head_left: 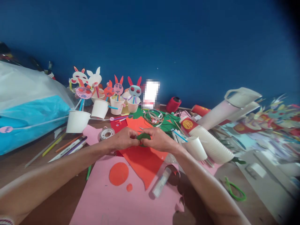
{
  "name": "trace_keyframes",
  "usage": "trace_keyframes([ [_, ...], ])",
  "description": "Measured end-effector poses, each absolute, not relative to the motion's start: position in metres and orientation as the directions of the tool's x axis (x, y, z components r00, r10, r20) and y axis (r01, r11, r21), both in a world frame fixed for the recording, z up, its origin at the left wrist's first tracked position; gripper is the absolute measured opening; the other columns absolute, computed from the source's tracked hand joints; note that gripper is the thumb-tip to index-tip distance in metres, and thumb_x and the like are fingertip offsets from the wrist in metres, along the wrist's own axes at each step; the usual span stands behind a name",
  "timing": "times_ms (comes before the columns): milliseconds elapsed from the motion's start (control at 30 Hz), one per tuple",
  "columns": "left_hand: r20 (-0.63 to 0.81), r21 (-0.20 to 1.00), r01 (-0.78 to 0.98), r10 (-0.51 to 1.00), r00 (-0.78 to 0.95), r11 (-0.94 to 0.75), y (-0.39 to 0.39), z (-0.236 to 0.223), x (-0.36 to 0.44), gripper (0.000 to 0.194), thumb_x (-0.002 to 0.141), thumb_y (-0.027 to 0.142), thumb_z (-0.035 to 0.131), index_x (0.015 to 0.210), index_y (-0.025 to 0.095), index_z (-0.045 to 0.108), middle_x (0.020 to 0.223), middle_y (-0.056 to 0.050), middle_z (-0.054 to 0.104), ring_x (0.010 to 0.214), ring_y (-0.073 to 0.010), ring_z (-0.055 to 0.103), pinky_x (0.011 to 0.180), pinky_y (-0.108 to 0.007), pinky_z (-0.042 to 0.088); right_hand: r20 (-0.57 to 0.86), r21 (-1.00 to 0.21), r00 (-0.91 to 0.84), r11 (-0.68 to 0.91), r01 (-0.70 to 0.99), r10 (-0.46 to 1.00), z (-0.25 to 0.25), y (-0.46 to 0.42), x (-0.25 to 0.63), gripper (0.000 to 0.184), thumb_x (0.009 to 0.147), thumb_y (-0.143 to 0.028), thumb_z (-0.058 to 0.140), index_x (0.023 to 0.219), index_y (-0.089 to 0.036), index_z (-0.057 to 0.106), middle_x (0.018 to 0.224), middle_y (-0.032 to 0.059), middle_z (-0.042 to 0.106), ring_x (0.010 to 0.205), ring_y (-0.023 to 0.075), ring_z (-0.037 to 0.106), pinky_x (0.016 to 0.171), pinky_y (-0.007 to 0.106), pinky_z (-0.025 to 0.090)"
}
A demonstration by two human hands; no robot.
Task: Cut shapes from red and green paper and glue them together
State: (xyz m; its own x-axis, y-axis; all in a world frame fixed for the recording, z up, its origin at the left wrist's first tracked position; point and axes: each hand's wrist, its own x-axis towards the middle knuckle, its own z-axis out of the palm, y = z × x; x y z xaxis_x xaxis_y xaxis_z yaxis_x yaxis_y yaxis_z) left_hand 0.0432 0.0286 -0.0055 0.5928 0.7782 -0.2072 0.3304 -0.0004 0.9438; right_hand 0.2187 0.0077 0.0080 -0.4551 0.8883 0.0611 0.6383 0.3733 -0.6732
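Blue wall (140,40) closes off twelve o'clock above a brown table (37,178) that you have covered in craft materials; take your hands as the middle of the dial. Your left hand (124,139) and right hand (159,139) meet there over an orange sheet (147,164), fingers curled in and thumbs nearly closed, both pinching a small green piece (143,137). Holding it from two sides probably keeps it steady and stops it twisting, though your fingers hide much of its outline. Some slim point shows just past your right fingers; you can't tell from here what it belongs to.

At seven o'clock an orange disc (119,173) lies flat on a pink sheet (93,200), and at five a glue stick (161,183) rests on its side, likely left there to be within easy reach of your right hand. Close by at nine sits a tape roll (107,134). Toward eleven, white cups (133,107) bear paper rabbit heads (118,88) on sticks, the cups seemingly serving as stands. At three, stacked cups (213,145) lie tipped over, nested presumably to save space.
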Motion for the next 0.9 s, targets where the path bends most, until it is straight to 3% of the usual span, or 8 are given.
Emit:
trace_keyframes([
  [133,-0.207,0.964,0.259,0.794,0.572,0.065,0.031,-0.007,0.044,0.013,0.061,0.023,0.059,0.052,0.015,0.055,0.044,0.005,0.044,0.042,-0.0076,0.037,0.043,-0.021,0.024,0.072,-0.769,-0.387,0.298,0.565,0.919,0.004,0.014,0.22,0.009,0.071,-0.022,0.055,0.074,-0.017,0.061,0.064,-0.0029,0.056,0.06,0.0098,0.048,0.054,0.02,0.035],
  [267,-0.222,0.971,0.189,0.854,0.47,0.148,0.037,-0.005,0.044,0.01,0.061,0.024,0.062,0.058,0.015,0.059,0.048,0.002,0.051,0.045,-0.0096,0.045,0.047,-0.022,0.033,0.16,-0.9,-0.232,0.239,0.364,0.959,0.003,0.027,0.228,0.027,0.077,-0.036,0.052,0.096,-0.017,0.055,0.072,-0.0004,0.058,0.063,0.011,0.052,0.057,0.022,0.04],
  [333,-0.197,0.979,0.126,0.896,0.399,0.159,0.041,-0.003,0.042,0.012,0.061,0.026,0.063,0.06,0.015,0.06,0.051,0.001,0.053,0.046,-0.0093,0.046,0.047,-0.022,0.034,0.19,-0.887,-0.138,0.23,0.399,0.972,0.005,0.032,0.236,0.027,0.08,-0.036,0.046,0.097,-0.016,0.053,0.074,0.0009,0.059,0.065,0.0119,0.054,0.057,0.022,0.04],
  [400,-0.135,0.991,0.045,0.94,0.313,0.127,0.045,-0.001,0.039,0.015,0.061,0.028,0.064,0.061,0.015,0.06,0.054,0.001,0.055,0.048,-0.0089,0.047,0.049,-0.021,0.035,0.186,-0.729,-0.131,0.226,0.646,0.974,0.01,0.033,0.245,0.023,0.083,-0.033,0.041,0.093,-0.017,0.055,0.075,0.0013,0.061,0.066,0.0127,0.055,0.057,0.023,0.038],
  [467,-0.071,0.996,-0.038,0.971,0.229,0.082,0.05,0.002,0.036,0.016,0.061,0.029,0.066,0.061,0.014,0.059,0.056,0.001,0.055,0.051,-0.0085,0.048,0.052,-0.022,0.037,0.116,-0.443,-0.2,0.231,0.866,0.973,0.017,0.03,0.256,0.02,0.082,-0.029,0.041,0.085,-0.019,0.059,0.075,0.0013,0.062,0.067,0.0141,0.055,0.057,0.023,0.034],
  [533,-0.02,0.99,-0.137,0.988,0.154,0.041,0.054,0.007,0.031,0.015,0.061,0.027,0.067,0.059,0.014,0.058,0.055,0.002,0.054,0.052,-0.0078,0.047,0.055,-0.021,0.037,0.019,-0.273,-0.241,0.237,0.932,0.97,0.025,0.025,0.267,0.015,0.077,-0.028,0.049,0.076,-0.02,0.062,0.073,0.002,0.063,0.069,0.017,0.056,0.056,0.025,0.031],
  [633,0.019,0.948,-0.318,0.994,0.103,0.015,0.058,0.016,0.026,0.012,0.063,0.024,0.065,0.061,0.015,0.057,0.056,0.003,0.053,0.053,-0.0064,0.045,0.056,-0.02,0.038,-0.127,-0.041,-0.212,0.208,0.977,0.969,0.031,0.018,0.278,0.016,0.07,-0.027,0.055,0.083,-0.022,0.063,0.079,0.0042,0.065,0.077,0.0221,0.058,0.056,0.026,0.031],
  [900,-0.005,0.856,-0.515,0.998,0.068,0.039,0.054,0.036,0.022,0.009,0.065,0.019,0.061,0.064,0.015,0.054,0.057,0.004,0.05,0.052,-0.0059,0.042,0.056,-0.02,0.038,-0.247,0.093,-0.223,0.252,0.963,0.943,0.017,0.02,0.266,0.03,0.062,-0.017,0.055,0.091,-0.022,0.06,0.087,0.007,0.066,0.083,0.0256,0.06,0.058,0.027,0.036],
])
